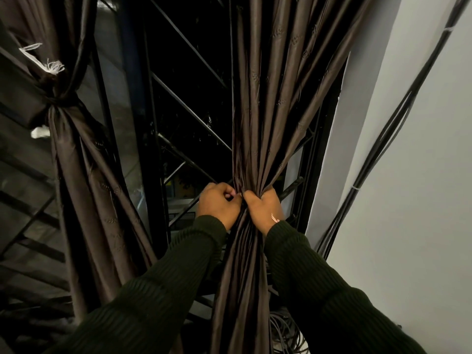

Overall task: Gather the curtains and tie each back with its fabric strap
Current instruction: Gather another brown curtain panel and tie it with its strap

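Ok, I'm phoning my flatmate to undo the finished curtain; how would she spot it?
Face the dark barred window. Two brown curtains hang there; take the left curtain, away from the white wall. It alone is cinched by a knotted strap with frayed white threads above, while both hands grip the other.

Dark green ribbed sleeves (158,297), both arms.
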